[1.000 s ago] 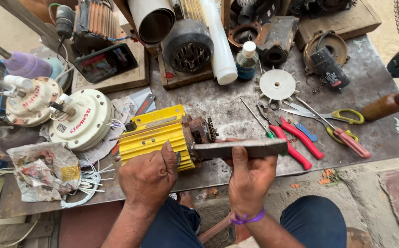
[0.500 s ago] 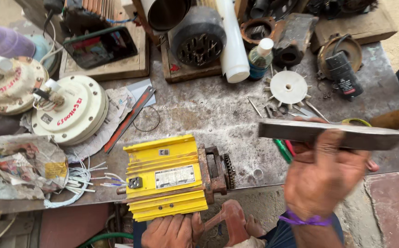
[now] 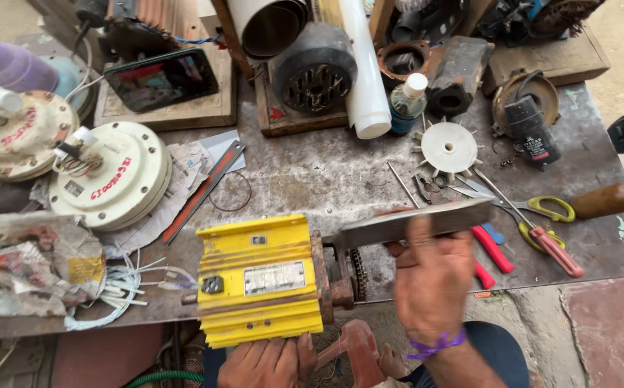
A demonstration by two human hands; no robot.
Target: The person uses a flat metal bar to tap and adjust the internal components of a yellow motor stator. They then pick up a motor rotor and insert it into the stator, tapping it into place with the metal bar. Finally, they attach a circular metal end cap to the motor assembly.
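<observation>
A yellow finned motor (image 3: 261, 276) lies on the front edge of the metal workbench (image 3: 312, 179), its rusty end with a toothed sprocket (image 3: 358, 273) pointing right. My left hand (image 3: 269, 359) grips the motor's near underside from below. My right hand (image 3: 434, 276), a purple band on its wrist, is closed on a flat grey metal bar (image 3: 412, 223). The bar is held level, its left end touching the motor's rusty end housing. The hand is motion-blurred.
Two round cream motor housings (image 3: 107, 176) sit at the left, loose white wires (image 3: 121, 287) and crumpled paper beside them. Red-handled pliers (image 3: 488, 251), scissors (image 3: 542, 212), a white fan impeller (image 3: 448, 147), a white pipe (image 3: 366, 72) and a phone (image 3: 161, 79) lie farther back.
The bar has swung from up at the right down and left onto the motor's rusty end. The view has shifted so the motor sits more central; my left hand stays under it.
</observation>
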